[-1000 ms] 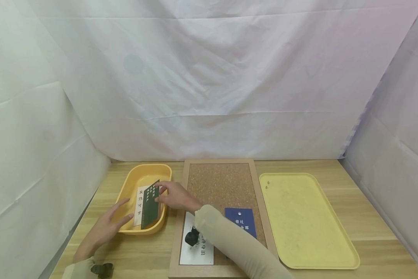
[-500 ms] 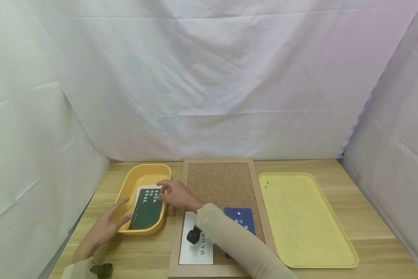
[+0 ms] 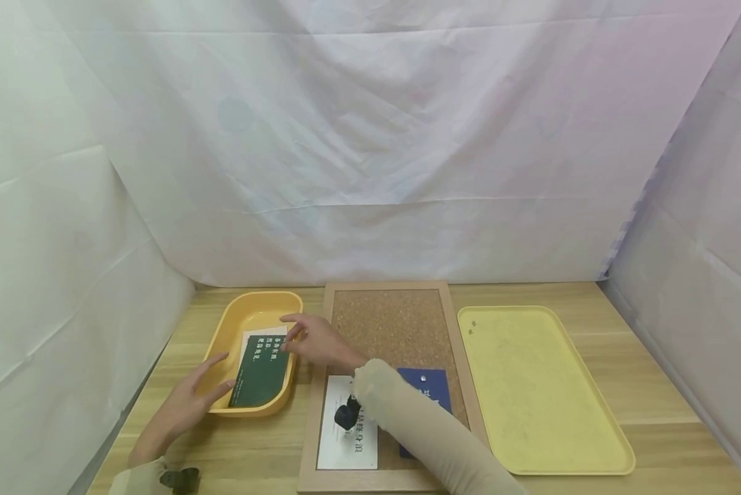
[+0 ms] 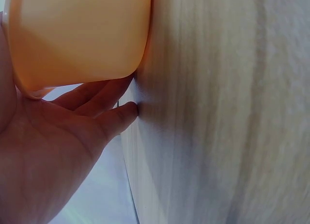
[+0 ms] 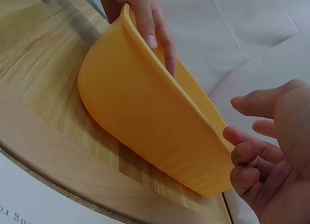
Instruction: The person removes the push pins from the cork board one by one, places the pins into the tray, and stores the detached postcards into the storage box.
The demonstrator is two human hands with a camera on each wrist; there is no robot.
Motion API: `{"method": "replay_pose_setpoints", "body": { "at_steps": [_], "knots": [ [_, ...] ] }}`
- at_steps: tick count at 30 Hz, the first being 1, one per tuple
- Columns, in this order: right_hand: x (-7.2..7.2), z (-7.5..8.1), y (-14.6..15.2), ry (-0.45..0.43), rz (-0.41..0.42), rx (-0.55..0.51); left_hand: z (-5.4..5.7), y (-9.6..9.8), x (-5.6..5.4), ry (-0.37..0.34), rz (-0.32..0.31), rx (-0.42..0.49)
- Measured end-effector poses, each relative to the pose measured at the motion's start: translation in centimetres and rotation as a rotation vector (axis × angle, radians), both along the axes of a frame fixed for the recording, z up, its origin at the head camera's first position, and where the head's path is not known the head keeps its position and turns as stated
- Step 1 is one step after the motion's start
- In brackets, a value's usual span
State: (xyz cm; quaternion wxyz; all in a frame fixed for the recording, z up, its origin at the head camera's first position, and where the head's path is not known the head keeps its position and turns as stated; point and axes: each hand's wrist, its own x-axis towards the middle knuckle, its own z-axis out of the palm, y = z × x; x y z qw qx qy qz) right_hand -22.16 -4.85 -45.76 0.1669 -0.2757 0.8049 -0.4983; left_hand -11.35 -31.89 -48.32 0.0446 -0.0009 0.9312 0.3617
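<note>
A yellow plastic basin (image 3: 251, 303) stands at the left of the table. My left hand (image 3: 186, 404) grips its near left corner; in the right wrist view, the thumb reaches over the rim to the inside. Other fingers show along the outside in the left wrist view. In the basin lies a green card (image 3: 258, 377) with white writing, over a white card (image 3: 262, 331) whose top edge shows. My right hand (image 3: 318, 341) hovers at the right rim, fingers loosely bent. Nothing is between those fingers in the right wrist view.
Right of the basin lies a wood-framed cork board (image 3: 388, 323). On it are a white printed card (image 3: 332, 440) and a blue card (image 3: 415, 379) with a pin, both partly behind my right sleeve. A flat yellow tray (image 3: 540, 392) lies farther right.
The green card, tilted up in my right hand's fingers a second ago, now lies flat in the basin. The right hand has let go and drawn slightly right; the left has stayed put.
</note>
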Motion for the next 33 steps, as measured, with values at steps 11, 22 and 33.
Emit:
{"method": "replay_pose_setpoints", "body": {
  "at_steps": [11, 22, 33],
  "knots": [
    [-0.2, 0.4, 0.9, 0.005, -0.005, -0.02, -0.1, -0.2, -0.1, -0.007, -0.018, 0.007],
    [0.0, 0.2, 1.7, 0.034, 0.009, -0.022, 0.1, -0.4, -0.1, -0.033, -0.008, 0.021],
    [0.3, -0.2, 2.9, 0.082, 0.01, 0.035, 0.1, -0.4, 0.0, -0.031, -0.013, 0.011]
  ]
}}
